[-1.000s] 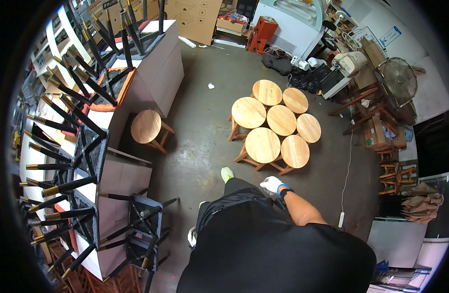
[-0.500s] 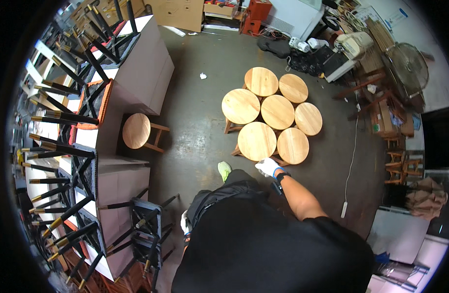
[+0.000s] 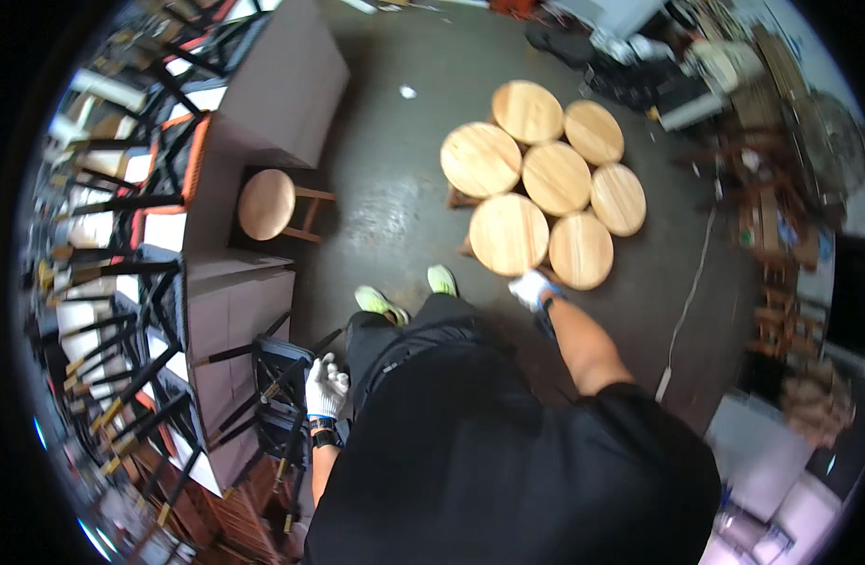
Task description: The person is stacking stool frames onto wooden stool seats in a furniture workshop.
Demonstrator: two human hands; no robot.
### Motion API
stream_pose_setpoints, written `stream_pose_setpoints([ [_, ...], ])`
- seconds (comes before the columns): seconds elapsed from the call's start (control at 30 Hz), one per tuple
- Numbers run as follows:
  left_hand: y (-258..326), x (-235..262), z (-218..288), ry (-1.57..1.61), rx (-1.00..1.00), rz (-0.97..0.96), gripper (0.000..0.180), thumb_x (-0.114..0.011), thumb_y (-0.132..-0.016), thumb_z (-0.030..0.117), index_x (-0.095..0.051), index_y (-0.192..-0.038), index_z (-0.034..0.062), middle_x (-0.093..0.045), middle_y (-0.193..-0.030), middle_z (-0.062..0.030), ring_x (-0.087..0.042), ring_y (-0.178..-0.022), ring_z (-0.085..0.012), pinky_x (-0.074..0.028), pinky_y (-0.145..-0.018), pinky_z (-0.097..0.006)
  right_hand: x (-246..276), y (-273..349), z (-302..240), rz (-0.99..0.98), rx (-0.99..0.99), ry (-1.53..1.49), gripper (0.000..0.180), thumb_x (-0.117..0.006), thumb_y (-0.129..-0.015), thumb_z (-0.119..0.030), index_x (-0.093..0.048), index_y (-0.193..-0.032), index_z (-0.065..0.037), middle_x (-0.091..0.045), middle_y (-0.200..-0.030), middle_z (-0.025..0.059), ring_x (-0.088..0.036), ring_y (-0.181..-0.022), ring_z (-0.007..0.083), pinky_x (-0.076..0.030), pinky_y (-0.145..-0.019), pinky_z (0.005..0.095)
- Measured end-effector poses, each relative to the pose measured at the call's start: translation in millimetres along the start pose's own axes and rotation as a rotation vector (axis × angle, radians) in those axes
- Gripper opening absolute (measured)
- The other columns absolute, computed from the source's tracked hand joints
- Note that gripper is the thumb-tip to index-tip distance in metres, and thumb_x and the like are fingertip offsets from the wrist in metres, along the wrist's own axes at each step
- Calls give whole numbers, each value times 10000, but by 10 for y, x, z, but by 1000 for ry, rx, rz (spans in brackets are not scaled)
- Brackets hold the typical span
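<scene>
Several round wooden stools stand close together ahead of me, slightly to the right, with pale seats on brown legs. My right hand, in a white glove, reaches to the near side of this group. It is close below the nearest two seats; motion blur hides its fingers, and I cannot tell whether it touches a stool. My left hand, also in a white glove, hangs beside my left hip with fingers loosely bent and apart, holding nothing. It is nearest to black-legged stools stacked on the left.
One more wooden stool lies tipped on its side by the pale cabinets. Upturned chairs with dark legs crowd the cabinet tops. A white cable runs along the floor at right. A standing fan and clutter line the right wall.
My left hand has come out from beside my body into full view, and both green shoes now show. The stool group appears higher in the picture. My right hand stays near the stools.
</scene>
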State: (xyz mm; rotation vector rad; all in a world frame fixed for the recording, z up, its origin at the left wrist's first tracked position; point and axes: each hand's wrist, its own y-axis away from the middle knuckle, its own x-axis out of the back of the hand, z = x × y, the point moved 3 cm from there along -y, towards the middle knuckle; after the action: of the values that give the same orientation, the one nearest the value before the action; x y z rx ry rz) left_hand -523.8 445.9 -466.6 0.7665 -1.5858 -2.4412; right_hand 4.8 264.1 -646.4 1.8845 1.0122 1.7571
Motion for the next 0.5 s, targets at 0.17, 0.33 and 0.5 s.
stream_pose_setpoints([
  [0.17,-172,641,290,-40,29,190,202,-571,-956,267,-639,-885,91,-624,-747,23,-586,-684,-125,-453,-658,-276,1820,-218,-19,518,-474,-1056,495,-608,-849,-389,-643,-1179,-22,-627,-1190,247,-570,-1155,392,-442,-986,449],
  [0.33,-455,758,1093,-168,36,155,168,-544,-963,245,-601,-876,113,-515,-646,28,-448,-555,-116,-414,-601,-293,2880,-241,-377,526,-543,-958,389,-621,-874,-348,-671,-1087,-26,-691,-1063,170,-639,-1004,331,-473,-906,431],
  [0.5,-676,-77,1715,-340,-132,52,122,-569,-956,254,-609,-940,140,-530,-685,44,-472,-580,-100,-430,-620,-297,2416,-744,-197,693,-660,-919,331,-625,-883,-344,-667,-1061,-69,-701,-903,117,-651,-834,298,-511,-791,417],
])
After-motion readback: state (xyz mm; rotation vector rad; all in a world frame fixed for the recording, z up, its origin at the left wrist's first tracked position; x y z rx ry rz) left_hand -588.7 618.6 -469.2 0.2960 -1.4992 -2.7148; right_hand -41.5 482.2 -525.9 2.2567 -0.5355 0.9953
